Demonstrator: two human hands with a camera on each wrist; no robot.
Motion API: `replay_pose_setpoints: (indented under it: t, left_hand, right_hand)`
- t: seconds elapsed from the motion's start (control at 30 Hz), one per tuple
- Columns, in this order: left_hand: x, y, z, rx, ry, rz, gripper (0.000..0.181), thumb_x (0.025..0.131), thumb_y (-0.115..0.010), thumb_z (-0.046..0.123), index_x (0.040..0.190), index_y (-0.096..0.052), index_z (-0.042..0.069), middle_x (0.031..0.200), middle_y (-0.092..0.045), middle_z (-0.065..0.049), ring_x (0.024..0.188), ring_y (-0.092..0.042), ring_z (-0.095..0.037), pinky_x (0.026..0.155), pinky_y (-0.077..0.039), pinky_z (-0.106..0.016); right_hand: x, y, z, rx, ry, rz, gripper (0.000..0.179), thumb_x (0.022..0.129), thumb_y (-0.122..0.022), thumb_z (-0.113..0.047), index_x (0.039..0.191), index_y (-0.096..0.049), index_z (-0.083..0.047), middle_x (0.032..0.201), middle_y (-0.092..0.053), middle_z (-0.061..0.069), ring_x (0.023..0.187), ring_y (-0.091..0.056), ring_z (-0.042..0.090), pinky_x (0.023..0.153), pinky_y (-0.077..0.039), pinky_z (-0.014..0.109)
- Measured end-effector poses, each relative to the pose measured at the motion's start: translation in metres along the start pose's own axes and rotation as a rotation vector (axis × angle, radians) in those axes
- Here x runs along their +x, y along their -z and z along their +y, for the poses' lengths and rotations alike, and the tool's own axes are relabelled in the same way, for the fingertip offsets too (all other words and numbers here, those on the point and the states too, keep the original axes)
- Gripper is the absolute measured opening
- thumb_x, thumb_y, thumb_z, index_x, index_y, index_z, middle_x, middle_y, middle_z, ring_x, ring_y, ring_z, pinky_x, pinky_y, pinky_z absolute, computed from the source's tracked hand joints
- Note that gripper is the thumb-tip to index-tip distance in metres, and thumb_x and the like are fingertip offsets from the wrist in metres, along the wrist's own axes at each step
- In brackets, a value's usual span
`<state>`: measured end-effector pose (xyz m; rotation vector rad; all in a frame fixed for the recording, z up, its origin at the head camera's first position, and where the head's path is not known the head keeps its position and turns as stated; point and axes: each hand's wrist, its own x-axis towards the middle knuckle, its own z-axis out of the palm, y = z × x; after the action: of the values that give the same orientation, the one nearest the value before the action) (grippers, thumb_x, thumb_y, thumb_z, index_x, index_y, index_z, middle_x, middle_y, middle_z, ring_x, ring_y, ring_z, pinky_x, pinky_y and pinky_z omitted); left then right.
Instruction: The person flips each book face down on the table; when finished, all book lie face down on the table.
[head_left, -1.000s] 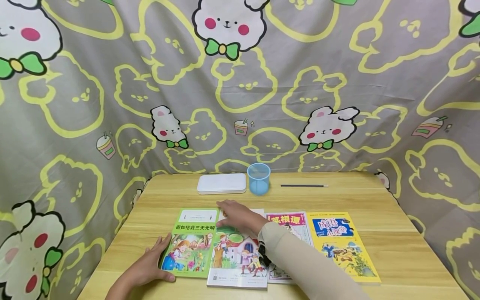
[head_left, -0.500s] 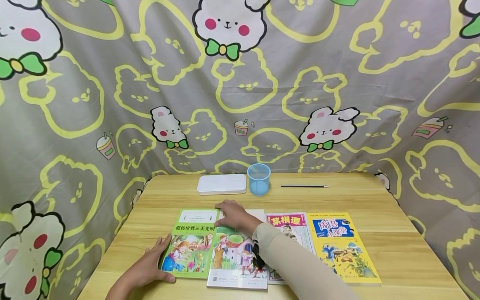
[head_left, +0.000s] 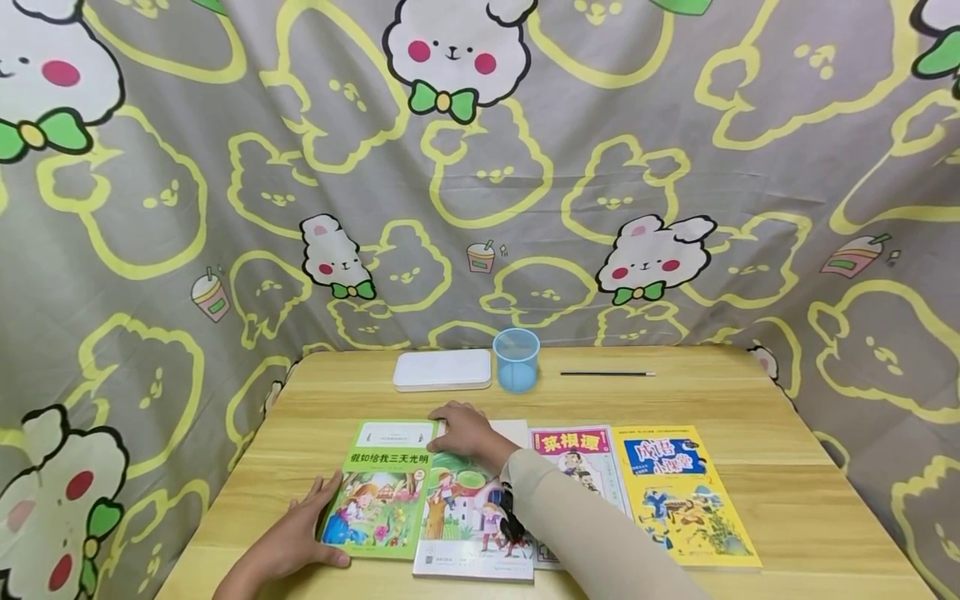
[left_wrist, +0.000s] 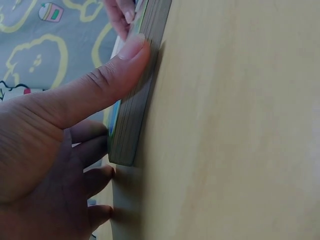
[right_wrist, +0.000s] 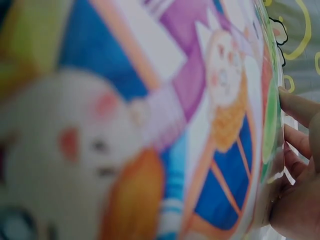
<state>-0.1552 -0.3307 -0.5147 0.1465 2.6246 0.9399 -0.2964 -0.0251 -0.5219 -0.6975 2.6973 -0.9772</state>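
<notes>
A green-bordered book (head_left: 378, 500) lies flat at the left end of a row of books. My left hand (head_left: 300, 525) touches its lower left corner, thumb along the bottom edge and fingers by the left side; the left wrist view shows the thumb on the page edges (left_wrist: 132, 120). Beside it lies a white-bordered picture book (head_left: 457, 562), set slightly lower. Across its top rests my right hand (head_left: 468, 433), fingertips reaching the green book's upper right corner. In the right wrist view, the fingers (right_wrist: 295, 107) touch the far edge of the picture cover (right_wrist: 195, 95).
To the right lie a pink-bordered book (head_left: 573, 442), partly under my right forearm, and a yellow book (head_left: 693, 500). Along the back stand a white case (head_left: 442, 369), a blue cup (head_left: 517, 362) and a thin black pencil (head_left: 607, 373). A patterned curtain (head_left: 465, 192) hangs behind the table.
My right hand and forearm have shifted slightly left, uncovering more of the pink-bordered book. The left hand and the books look unmoved.
</notes>
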Motion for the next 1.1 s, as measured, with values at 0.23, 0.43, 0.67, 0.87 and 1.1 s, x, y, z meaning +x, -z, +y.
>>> replay_pose_setpoints:
  t: [0.23,0.43,0.67,0.87,1.1]
  left_hand:
    - [-0.002,-0.002,0.001,0.017,0.01,0.023,0.133,0.059,-0.098,0.041,0.162,-0.024,0.0,0.165,-0.018,-0.033,0.153,-0.004,-0.051,0.114,0.002,-0.078]
    - [-0.003,-0.003,-0.001,-0.018,-0.001,0.026,0.133,0.06,-0.098,0.039,0.163,-0.023,0.0,0.165,-0.018,-0.031,0.153,-0.004,-0.051,0.115,0.004,-0.077]
    - [-0.005,-0.003,0.001,-0.04,-0.007,0.034,0.133,0.062,-0.098,0.037,0.164,-0.019,0.001,0.167,-0.018,-0.028,0.152,-0.013,-0.052,0.117,0.002,-0.076]
    - [-0.009,-0.003,0.003,-0.053,-0.013,0.063,0.136,0.061,-0.098,0.041,0.164,-0.018,0.004,0.167,-0.018,-0.026,0.151,-0.019,-0.052,0.119,-0.013,-0.071]
    - [-0.011,0.0,0.005,-0.097,-0.028,0.061,0.138,0.062,-0.096,0.044,0.165,-0.013,0.006,0.17,-0.01,-0.021,0.153,-0.012,-0.048,0.121,-0.017,-0.068]
  right_hand:
    - [0.001,-0.003,0.002,-0.007,-0.006,0.01,0.055,0.086,-0.083,-0.041,0.136,-0.068,-0.021,0.126,-0.065,-0.003,0.12,-0.056,0.023,0.107,-0.039,0.05]
    - [0.002,-0.004,0.003,-0.025,-0.017,0.01,0.055,0.086,-0.084,-0.042,0.135,-0.068,-0.024,0.126,-0.065,-0.005,0.121,-0.056,0.023,0.108,-0.039,0.051]
    - [0.001,-0.004,0.002,-0.023,-0.018,0.014,0.055,0.086,-0.083,-0.041,0.135,-0.068,-0.023,0.125,-0.065,-0.005,0.12,-0.056,0.022,0.106,-0.04,0.05]
    - [0.001,-0.003,0.0,-0.025,-0.021,0.024,0.055,0.084,-0.085,-0.041,0.134,-0.069,-0.022,0.125,-0.065,-0.005,0.119,-0.056,0.022,0.106,-0.04,0.048]
    - [0.0,-0.002,-0.001,-0.009,-0.015,0.022,0.055,0.084,-0.085,-0.039,0.134,-0.069,-0.021,0.126,-0.065,-0.003,0.121,-0.057,0.025,0.11,-0.038,0.053]
